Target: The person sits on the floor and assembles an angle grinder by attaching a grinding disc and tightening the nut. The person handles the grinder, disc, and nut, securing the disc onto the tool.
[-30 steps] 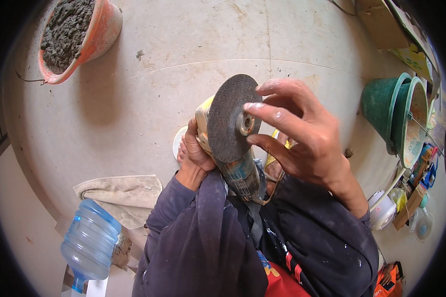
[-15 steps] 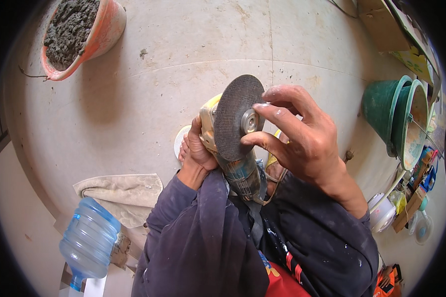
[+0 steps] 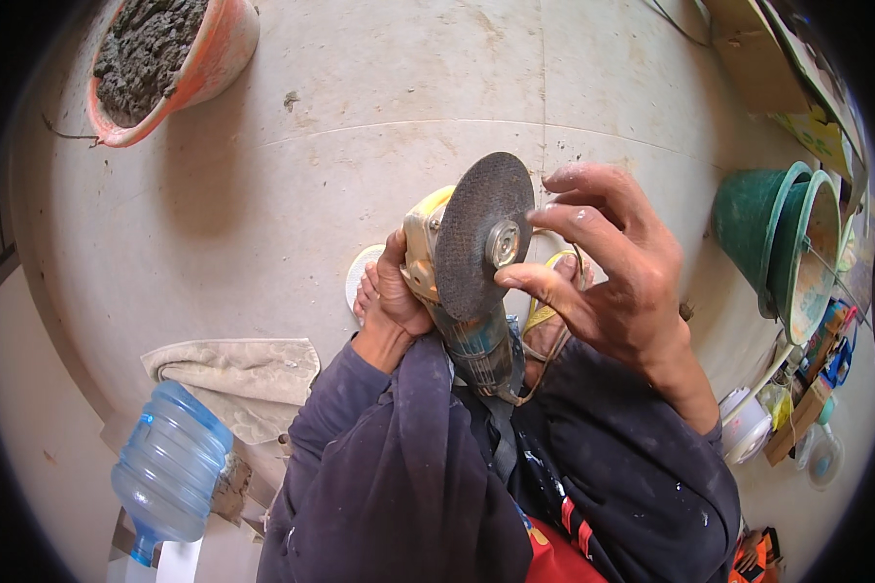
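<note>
Left hand (image 3: 391, 296) grips my angle grinder (image 3: 457, 291); right hand (image 3: 608, 272), half-open, fingertips the disc's (image 3: 476, 228) hub nut (image 3: 503, 243); I'd turn squarely.

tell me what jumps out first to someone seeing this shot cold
Dead centre, an angle grinder is held with its dark grey disc facing the camera: the left hand grips its body while the right hand has fingertips at the metal nut in the disc's middle. Next, an orange bucket of grey mortar stands on the pale floor at upper left, green buckets lie at the right edge, and a blue water bottle sits at lower left.
</note>
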Demonstrator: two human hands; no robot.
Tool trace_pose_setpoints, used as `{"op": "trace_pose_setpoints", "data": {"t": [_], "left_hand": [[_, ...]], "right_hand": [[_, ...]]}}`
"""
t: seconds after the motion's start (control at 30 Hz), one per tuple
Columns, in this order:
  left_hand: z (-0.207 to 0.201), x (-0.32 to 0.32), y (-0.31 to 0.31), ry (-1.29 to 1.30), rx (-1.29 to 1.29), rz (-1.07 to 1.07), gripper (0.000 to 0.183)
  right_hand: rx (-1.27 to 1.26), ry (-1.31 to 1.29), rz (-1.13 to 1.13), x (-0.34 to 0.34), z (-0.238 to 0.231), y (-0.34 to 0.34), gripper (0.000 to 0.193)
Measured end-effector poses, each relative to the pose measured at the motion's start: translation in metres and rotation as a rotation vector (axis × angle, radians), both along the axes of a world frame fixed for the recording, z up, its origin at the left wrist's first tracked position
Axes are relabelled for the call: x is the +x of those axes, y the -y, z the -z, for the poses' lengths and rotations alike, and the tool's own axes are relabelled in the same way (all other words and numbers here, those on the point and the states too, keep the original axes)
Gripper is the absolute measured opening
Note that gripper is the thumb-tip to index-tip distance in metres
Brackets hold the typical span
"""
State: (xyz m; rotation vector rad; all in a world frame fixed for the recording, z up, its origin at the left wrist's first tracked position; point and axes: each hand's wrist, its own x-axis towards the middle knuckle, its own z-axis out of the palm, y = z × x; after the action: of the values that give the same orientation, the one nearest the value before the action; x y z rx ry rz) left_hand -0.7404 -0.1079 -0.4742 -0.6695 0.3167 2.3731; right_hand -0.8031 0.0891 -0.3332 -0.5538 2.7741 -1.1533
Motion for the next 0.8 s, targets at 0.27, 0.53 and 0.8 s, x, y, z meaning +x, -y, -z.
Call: {"op": "trace_pose_setpoints", "data": {"t": [0.27, 0.53, 0.8], "left_hand": [[-0.004, -0.003, -0.005, 0.001, 0.000, -0.018, 0.074], [-0.007, -0.005, -0.006, -0.017, 0.005, -0.030, 0.074], [-0.005, -0.004, -0.006, 0.023, -0.032, -0.034, 0.074]], "right_hand": [[-0.074, 0.077, 0.011, 0.002, 0.005, 0.008, 0.044], [-0.113, 0.004, -0.103, -0.002, 0.004, 0.008, 0.040], [-0.071, 0.066, -0.084, 0.001, 0.003, 0.006, 0.042]]}}
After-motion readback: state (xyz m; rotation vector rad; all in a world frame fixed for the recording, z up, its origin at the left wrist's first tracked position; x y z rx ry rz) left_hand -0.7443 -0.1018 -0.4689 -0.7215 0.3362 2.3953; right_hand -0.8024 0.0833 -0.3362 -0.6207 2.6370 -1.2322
